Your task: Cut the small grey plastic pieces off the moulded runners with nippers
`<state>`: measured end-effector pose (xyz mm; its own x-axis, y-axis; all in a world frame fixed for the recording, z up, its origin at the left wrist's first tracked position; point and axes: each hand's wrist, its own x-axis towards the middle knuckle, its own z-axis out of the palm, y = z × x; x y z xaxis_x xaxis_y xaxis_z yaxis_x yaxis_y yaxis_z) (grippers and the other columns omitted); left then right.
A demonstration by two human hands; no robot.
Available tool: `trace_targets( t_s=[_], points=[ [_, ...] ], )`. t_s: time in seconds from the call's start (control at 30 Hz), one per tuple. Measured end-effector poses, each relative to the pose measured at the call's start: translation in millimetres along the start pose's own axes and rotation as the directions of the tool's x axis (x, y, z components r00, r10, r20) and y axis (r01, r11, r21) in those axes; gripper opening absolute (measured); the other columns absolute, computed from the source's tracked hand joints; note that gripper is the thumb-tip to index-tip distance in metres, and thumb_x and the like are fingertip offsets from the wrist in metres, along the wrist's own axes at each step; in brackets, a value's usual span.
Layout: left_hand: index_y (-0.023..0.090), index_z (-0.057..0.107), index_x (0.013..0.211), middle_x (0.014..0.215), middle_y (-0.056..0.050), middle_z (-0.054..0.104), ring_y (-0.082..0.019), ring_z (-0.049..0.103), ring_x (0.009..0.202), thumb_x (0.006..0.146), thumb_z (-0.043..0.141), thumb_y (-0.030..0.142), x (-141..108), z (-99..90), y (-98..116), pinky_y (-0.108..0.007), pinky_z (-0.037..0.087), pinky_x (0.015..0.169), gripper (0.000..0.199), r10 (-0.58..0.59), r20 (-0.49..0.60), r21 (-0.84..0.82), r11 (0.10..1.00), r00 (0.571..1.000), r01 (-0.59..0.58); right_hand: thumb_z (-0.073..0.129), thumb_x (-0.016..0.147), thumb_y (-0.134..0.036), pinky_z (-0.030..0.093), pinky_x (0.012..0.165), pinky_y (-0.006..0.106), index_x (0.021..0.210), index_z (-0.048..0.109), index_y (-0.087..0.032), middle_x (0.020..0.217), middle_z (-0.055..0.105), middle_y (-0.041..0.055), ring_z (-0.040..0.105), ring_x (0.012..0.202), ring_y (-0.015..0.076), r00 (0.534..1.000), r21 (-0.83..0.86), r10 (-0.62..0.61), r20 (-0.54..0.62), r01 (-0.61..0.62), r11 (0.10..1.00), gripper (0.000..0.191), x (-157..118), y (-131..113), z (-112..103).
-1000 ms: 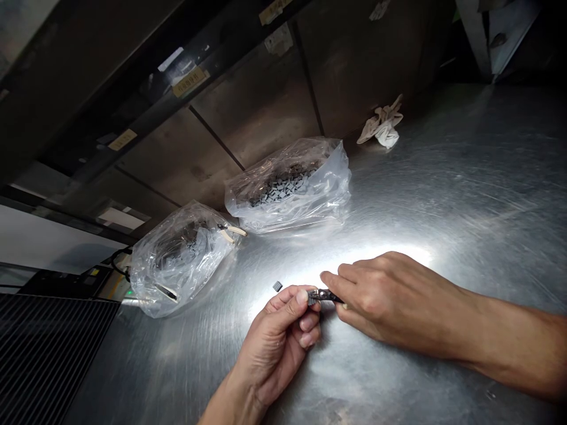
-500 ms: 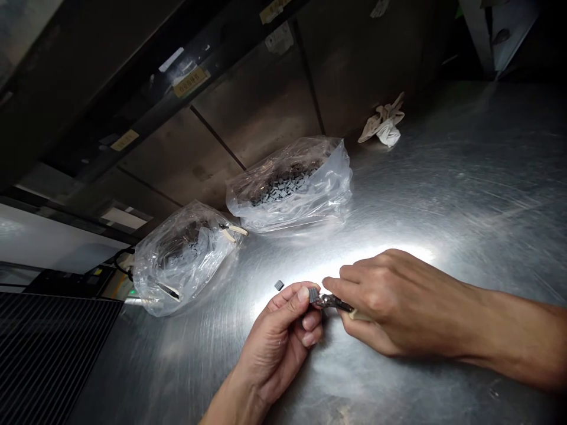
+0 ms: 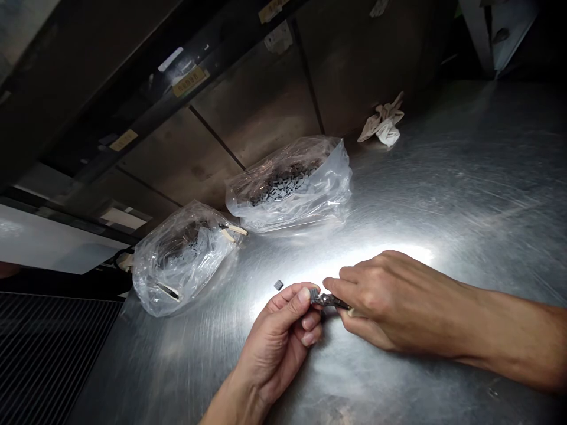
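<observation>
The right hand (image 3: 390,304) pinches small metal pliers (image 3: 328,301), their long axis nearly level, nose pointing left at a grey block (image 3: 313,294) gripped between thumb and fingers of the left hand (image 3: 277,345). A second grey block (image 3: 278,285) lies on the steel bench (image 3: 443,177) just beyond the left hand. Hands and pliers sit almost as they did half a second earlier.

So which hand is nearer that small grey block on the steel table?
Left. The left hand lies just below the small grey block, its fingertips close without touching it. The right hand is farther off to the right, gripping small pliers.
</observation>
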<state>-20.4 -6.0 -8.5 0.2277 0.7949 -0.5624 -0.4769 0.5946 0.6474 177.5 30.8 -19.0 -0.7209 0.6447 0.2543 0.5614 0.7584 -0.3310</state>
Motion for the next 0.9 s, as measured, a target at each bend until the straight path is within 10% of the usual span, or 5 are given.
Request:
trace_targets(
  t_s=[0.6,0.9],
  points=[
    [0.007,0.071,0.087,0.078,-0.004,0.057,-0.004,0.043,0.058,0.088,0.067,0.019,-1,3.0,0,-0.015,0.035,0.05,0.012,0.004,-0.003,0.028,1.0,1.0,-0.004,0.05,0.087,-0.018,0.021,0.054,0.034,0.085,0.064,-0.019,0.069,0.066,0.0014,0.057,0.055,0.0172,0.997,0.023,0.034,0.075,-0.036,0.999,0.014,2,2,-4],
    [0.01,0.068,0.096,0.08,-0.003,0.057,-0.004,0.042,0.056,0.092,0.06,0.016,-3,4.4,1,-0.015,0.035,0.048,0.011,-0.005,-0.023,0.041,0.999,1.0,0.006,0.052,0.081,-0.019,0.023,0.055,0.033,0.075,0.064,-0.019,0.065,0.064,0.0007,0.052,0.052,0.0149,0.984,-0.004,0.125,-0.13,-0.127,0.992,0.013,3,10,-9]
  ],
)
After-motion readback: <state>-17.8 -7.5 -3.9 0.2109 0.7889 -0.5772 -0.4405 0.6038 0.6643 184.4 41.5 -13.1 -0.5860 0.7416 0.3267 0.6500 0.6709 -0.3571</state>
